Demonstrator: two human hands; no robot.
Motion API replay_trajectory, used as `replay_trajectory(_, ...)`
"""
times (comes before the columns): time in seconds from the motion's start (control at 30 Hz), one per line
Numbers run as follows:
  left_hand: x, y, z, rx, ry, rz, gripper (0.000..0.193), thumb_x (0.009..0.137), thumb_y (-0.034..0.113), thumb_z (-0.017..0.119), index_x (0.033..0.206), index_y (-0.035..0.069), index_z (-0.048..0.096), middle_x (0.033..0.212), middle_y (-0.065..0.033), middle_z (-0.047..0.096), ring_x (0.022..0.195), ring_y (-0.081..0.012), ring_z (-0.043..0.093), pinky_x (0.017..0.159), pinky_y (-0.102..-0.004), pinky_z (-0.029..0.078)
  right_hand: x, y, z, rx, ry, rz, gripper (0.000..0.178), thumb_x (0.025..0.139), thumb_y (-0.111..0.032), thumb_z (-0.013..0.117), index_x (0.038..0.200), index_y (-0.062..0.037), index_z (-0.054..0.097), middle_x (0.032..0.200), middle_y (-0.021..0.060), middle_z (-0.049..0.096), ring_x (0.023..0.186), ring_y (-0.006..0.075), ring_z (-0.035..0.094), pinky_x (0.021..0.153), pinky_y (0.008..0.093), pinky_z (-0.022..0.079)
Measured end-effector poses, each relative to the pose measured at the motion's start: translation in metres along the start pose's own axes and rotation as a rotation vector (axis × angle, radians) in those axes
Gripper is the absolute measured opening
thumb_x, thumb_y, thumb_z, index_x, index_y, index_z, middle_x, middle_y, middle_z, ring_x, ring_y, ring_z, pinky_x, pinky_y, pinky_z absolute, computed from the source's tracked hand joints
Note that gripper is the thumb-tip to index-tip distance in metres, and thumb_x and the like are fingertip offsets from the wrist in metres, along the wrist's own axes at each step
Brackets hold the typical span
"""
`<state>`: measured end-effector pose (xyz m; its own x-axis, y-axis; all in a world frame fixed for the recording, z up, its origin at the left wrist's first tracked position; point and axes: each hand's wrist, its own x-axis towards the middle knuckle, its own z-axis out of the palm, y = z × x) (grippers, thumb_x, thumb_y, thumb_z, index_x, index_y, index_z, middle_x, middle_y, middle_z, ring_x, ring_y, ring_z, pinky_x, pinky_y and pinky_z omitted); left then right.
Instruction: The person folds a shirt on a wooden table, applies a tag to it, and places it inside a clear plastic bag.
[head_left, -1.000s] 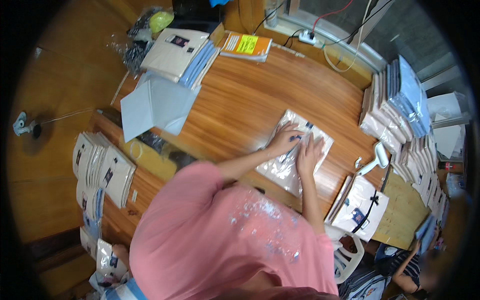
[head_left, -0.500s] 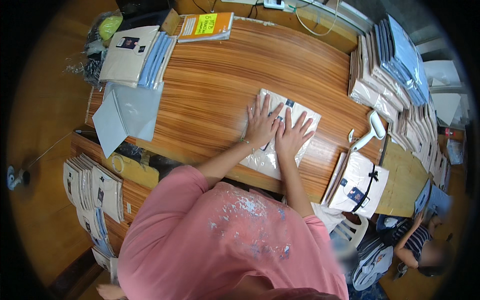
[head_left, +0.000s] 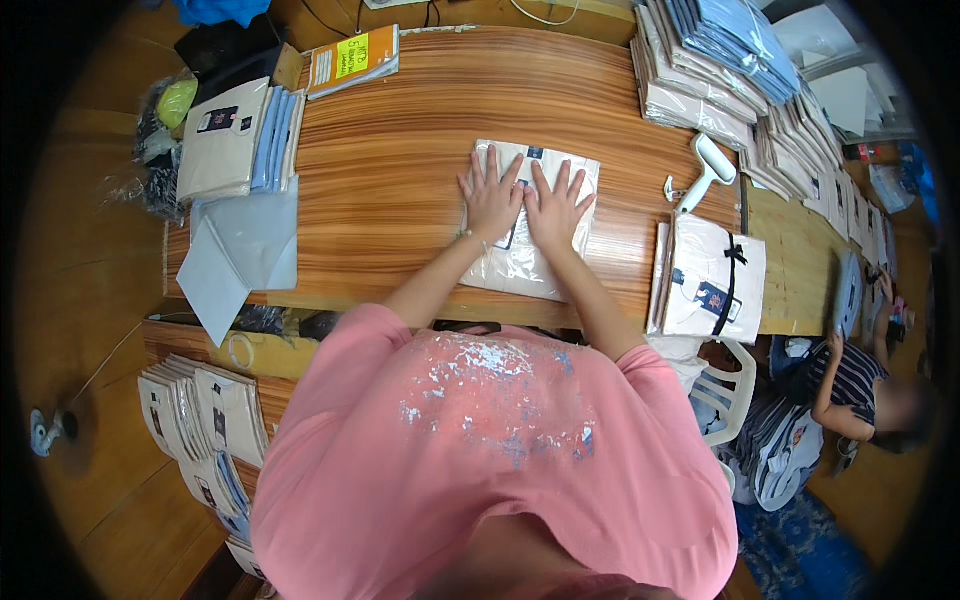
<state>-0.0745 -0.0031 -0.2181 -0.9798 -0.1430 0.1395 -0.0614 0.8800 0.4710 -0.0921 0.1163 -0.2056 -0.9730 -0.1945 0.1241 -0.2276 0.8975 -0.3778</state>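
A folded cream shirt in a clear plastic bag point(head_left: 530, 272) lies flat on the wood-grain table point(head_left: 400, 200) in front of me. My left hand point(head_left: 492, 207) rests palm down on its left half, fingers spread. Beside it, my right hand point(head_left: 554, 212) presses flat on the right half, its fingers also apart. The two thumbs nearly meet at the middle of the package. A dark tag shows at its far edge, and another dark label is partly covered by my left hand.
Right of the package are a white lint roller point(head_left: 708, 170) and folded shirts with a black ribbon point(head_left: 712, 280). Bagged shirts point(head_left: 690, 75) stack at far right. Left stand more shirts point(head_left: 225, 140), plastic sleeves point(head_left: 270, 240) and an orange notebook point(head_left: 352, 62). Another person point(head_left: 850, 390) holds a blue packet.
The view has turned and shifted, so the table looks straighter. Both hands stay flat on the bagged shirt, the left fingers a little more spread. The other person's arms have moved.
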Motion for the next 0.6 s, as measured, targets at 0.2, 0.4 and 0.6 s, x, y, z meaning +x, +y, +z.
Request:
replay_trajectory(0.2,0.022,-0.023,-0.029,-0.038,0.029,0.252,0.05,0.092,0.036,0.042,0.138,0.017,0.035,0.148,-0.0143,0.018,0.137,-0.0297,0.015,0.105,-0.0601,0.01,0.024,0.049,-0.018,-0.025,0.144,-0.091,0.057,0.089,-0.034,0.044,0.139,-0.0088,0.032,0.147,0.0171,0.019,0.137,0.0326,0.012,0.109,0.0533,0.008)
replay_trajectory(0.4,0.017,-0.039,-0.01,0.106,-0.061,0.273,0.052,0.095,0.036,0.034,0.142,0.018,0.025,0.149,-0.0099,0.017,0.138,-0.0259,0.013,0.107,-0.0568,0.01,0.025,0.068,0.005,-0.028,0.023,-0.073,0.06,0.091,-0.039,0.039,0.14,-0.0059,0.028,0.147,0.0174,0.02,0.137,0.0323,0.012,0.109,0.0511,0.009)
replay_trajectory(0.6,-0.01,-0.04,-0.01,0.155,-0.1,0.215,0.055,0.095,0.042,0.028,0.144,0.017,0.02,0.15,-0.0099,0.012,0.139,-0.0257,0.008,0.108,-0.0555,0.007,0.008,0.064,-0.002,-0.005,-0.019,-0.105,0.061,0.091,-0.042,0.039,0.14,-0.0081,0.028,0.146,0.016,0.024,0.137,0.0317,0.016,0.109,0.0515,0.009)
